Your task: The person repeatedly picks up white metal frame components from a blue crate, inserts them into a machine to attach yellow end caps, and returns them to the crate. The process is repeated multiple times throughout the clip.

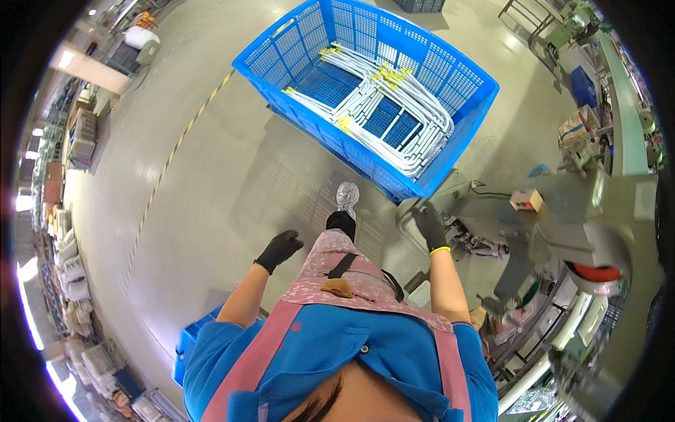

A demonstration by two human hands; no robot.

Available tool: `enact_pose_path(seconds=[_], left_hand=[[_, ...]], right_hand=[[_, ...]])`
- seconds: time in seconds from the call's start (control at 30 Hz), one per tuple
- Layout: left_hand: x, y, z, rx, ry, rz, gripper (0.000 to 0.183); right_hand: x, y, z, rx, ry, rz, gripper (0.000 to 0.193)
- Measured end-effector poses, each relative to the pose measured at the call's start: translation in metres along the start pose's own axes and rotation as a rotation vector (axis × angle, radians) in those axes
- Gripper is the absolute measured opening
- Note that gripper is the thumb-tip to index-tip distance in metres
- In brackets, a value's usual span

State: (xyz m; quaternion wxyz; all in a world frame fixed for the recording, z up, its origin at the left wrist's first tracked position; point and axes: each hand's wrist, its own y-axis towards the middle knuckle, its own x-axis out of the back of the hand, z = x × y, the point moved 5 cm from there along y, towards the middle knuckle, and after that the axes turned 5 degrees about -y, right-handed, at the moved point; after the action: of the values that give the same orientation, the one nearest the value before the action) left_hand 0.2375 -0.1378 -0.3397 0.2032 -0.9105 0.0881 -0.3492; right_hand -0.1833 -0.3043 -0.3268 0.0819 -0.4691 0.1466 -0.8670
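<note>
My left hand (278, 252), in a black glove, hangs free over the floor with its fingers loosely bent and a little apart, holding nothing. My right hand (429, 226), also black-gloved with a yellow band at the wrist, reaches forward beside a grey metal machine part (406, 219). Its fingers look stretched out; whether they touch the metal I cannot tell. Ahead stands a large blue plastic basket (316, 126) with mesh walls. Inside lie several bent white wire frames (430, 116) with yellow tips, stacked in overlapping rows.
A grey machine (562, 200) fills the right side, with a small box (526, 200) on top. Yellow-and-black tape (176, 151) runs along the floor at left. Another blue crate (184, 343) shows behind my left arm. Shelves of stacked goods (70, 274) line the far left.
</note>
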Motion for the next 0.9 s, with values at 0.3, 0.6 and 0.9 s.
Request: enact_pose_path(seconds=[0.3,0.6,0.9], left_hand=[[0.061,0.355,-0.088,0.033,-0.229,0.175,0.031],[0.012,0.626,-0.006,0.038,0.305,-0.041,0.027],[-0.054,0.726,0.059,0.369,0.612,-0.200,0.089]], right_hand=[[-0.006,0.187,-0.091,-0.623,-0.238,0.005,0.058],[0.012,0.174,-0.081,-0.715,-0.001,0.045,0.069],[0.022,0.179,-0.057,-0.705,0.025,0.009,0.067]])
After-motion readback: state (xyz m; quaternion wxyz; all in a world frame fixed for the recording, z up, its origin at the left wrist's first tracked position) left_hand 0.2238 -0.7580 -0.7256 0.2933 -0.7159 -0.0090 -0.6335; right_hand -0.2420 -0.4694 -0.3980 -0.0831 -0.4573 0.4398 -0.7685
